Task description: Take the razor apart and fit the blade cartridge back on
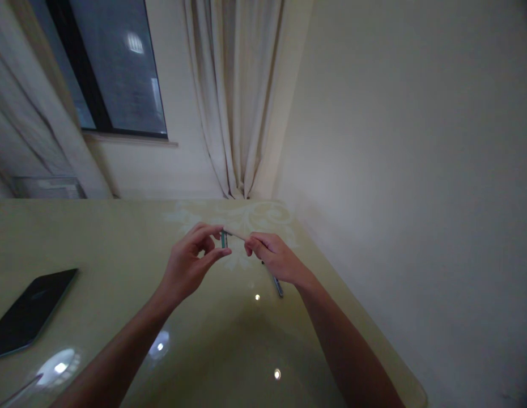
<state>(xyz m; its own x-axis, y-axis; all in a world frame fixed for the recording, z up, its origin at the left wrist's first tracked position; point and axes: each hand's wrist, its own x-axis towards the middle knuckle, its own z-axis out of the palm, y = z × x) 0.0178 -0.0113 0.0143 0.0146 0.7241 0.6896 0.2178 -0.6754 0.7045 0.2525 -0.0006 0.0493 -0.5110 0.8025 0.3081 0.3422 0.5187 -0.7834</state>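
My left hand [191, 258] pinches a small, thin teal-green piece [223, 239] with a dark edge between thumb and fingertips. It stands upright, and its exact kind is too small to make out. My right hand [272, 254] is closed around a slim pale stick [236, 233], which points left. The stick's far end meets the top of the teal piece near my left fingertips. Most of its near end is hidden in my fist. Below my right hand, a slender dark and silver pen-like object [278, 287] lies on the table.
The glossy yellowish table [212, 340] reflects several lights. A flat black device [32, 311] lies at the left, with a thin rod [21, 391] at the lower left corner. A wall [416, 198] runs along the right edge; curtains [233, 102] and a window [114, 62] are behind.
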